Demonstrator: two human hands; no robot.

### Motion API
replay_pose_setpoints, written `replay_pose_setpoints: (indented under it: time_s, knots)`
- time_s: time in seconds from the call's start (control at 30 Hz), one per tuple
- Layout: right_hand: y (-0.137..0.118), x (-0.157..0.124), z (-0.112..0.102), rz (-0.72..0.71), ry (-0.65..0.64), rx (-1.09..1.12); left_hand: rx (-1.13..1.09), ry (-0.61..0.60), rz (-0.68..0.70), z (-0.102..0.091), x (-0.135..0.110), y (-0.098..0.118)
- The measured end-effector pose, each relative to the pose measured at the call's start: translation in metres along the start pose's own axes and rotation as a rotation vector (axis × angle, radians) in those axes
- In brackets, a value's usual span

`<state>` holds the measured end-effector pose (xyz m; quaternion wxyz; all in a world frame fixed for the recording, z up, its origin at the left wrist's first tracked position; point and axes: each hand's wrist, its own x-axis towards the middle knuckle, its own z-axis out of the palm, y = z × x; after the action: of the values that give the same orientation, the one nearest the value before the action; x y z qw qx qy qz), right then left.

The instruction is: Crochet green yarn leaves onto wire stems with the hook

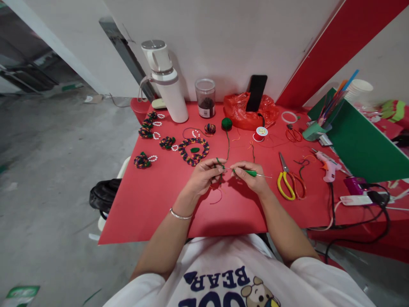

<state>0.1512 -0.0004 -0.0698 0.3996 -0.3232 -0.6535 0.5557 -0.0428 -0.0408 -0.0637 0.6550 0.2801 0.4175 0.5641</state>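
Observation:
My left hand (204, 175) pinches a small piece of green yarn work (221, 163) over the middle of the red table. A green strand runs from it up to a green yarn ball (226, 124). Closed round a crochet hook (251, 173) with a green handle, my right hand (252, 179) is just to the right. The hook's thin tip reaches the yarn between my fingertips; its other metal end sticks out to the right. Beyond my left hand lies a braided multicolour ring (207, 150) with a green piece inside it. The finest stitches are too small to make out.
Scissors (286, 180), a glue gun (329, 165) and a power strip (358, 200) with cables lie right. Thread spool (260, 134), phone (256, 92), jar (205, 98) and tall white bottle (171, 96) stand behind. Several beaded yarn pieces (140, 160) lie left.

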Motion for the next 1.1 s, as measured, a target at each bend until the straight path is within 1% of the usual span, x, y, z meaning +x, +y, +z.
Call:
replay_pose_setpoints:
  time_s: [0.07,0.13,0.3,0.37,0.43,0.53,0.63,0.7,0.83,0.97,1.1]
  knots:
    - [-0.001,-0.001,0.004,-0.039,-0.002,-0.037,0.009,0.011,0.036,0.001,0.0,-0.002]
    - [-0.001,-0.002,0.009,-0.093,0.016,-0.116,0.03,0.048,0.081,0.003,0.001,-0.004]
    - [0.007,-0.002,0.022,-0.307,0.171,-0.389,0.088,0.159,0.214,0.014,-0.001,-0.01]
    - [0.013,-0.002,0.028,-0.394,0.185,-0.455,0.07,0.208,0.243,0.019,-0.001,-0.013]
    - [0.019,-0.002,0.032,-0.445,0.191,-0.511,0.003,0.238,0.248,0.022,0.0,-0.016]
    - [0.025,-0.003,0.036,-0.463,0.189,-0.53,-0.15,0.204,0.189,0.023,0.001,-0.018]
    - [0.025,-0.003,0.034,-0.437,0.164,-0.44,-0.271,0.14,0.107,0.019,0.003,-0.013]
    - [0.023,-0.002,0.029,-0.413,0.144,-0.358,-0.307,0.093,0.046,0.014,0.004,-0.009]
    - [0.017,0.003,0.015,-0.4,0.066,-0.236,-0.231,0.002,-0.076,0.0,0.004,0.0]
    - [0.017,0.008,0.001,-0.389,-0.035,-0.189,-0.145,-0.025,-0.103,-0.008,0.002,0.005]
    - [0.018,0.009,-0.008,-0.358,-0.07,-0.226,-0.126,-0.038,-0.133,-0.009,0.002,0.008]
